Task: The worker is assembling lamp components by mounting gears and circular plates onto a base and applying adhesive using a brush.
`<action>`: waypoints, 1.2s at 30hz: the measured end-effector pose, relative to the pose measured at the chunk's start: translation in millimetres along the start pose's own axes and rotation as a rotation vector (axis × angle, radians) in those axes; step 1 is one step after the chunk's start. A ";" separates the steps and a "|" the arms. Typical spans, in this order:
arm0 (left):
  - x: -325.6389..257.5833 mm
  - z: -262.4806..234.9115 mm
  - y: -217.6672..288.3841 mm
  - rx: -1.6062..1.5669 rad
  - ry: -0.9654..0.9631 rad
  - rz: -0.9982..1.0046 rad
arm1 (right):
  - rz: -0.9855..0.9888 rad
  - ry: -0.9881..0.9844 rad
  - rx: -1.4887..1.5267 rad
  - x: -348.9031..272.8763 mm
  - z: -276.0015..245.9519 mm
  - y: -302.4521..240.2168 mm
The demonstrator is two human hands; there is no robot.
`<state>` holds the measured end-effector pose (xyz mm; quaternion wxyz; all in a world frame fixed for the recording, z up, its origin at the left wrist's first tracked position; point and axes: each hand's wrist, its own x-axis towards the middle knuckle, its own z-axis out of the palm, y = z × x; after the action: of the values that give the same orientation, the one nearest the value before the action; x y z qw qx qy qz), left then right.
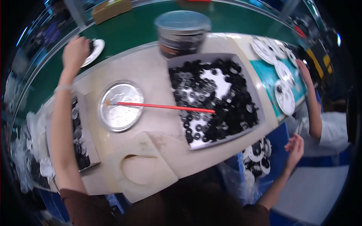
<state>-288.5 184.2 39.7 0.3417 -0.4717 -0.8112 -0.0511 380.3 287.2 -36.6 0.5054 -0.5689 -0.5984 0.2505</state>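
My hands at a worktop (158, 71) crowded with black rings

My right hand (295, 147) hangs open off the edge; between my arms lie a red stick (166, 107), silver dish (120, 106) and ring tray (253, 90); farthest, my left hand (75, 52) closes on a white plate (95, 50) on the green belt (132, 28).

Shiny metal dish (120, 106), glossy red plastic stick (166, 107), matt black rings (230, 109).

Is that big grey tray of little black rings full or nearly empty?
Fairly full. Black rings cover most of the grey tray; only a pale patch of its floor shows near the middle, and a red stick lies across its edge.
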 end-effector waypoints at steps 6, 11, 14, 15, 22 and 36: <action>-47.0 -76.1 -3.7 -0.451 0.226 0.156 | 0.267 -0.009 -0.131 -38.0 -28.4 124.2; -150.6 -170.4 31.3 -0.684 -0.099 0.171 | 0.756 -0.124 -0.260 -62.6 -18.4 255.1; -197.9 -173.2 100.3 -0.715 -0.422 -0.032 | 1.071 -0.074 -0.125 -93.5 -26.0 305.2; -209.8 -167.4 98.8 -0.730 -0.587 -0.024 | 1.124 -0.194 -0.263 -100.4 -33.2 357.2; -229.9 -169.0 129.8 -0.801 -0.494 0.141 | 1.068 -0.206 -0.078 -119.0 46.2 318.1; -222.0 -188.0 128.6 -0.861 -0.517 0.036 | 0.493 -0.851 -0.401 -22.7 -21.8 102.7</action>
<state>-19.1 16.5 18.3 -0.0954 -0.5811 -0.7664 -0.2567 440.1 283.4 -125.8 0.0254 -0.6263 -0.6351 0.4514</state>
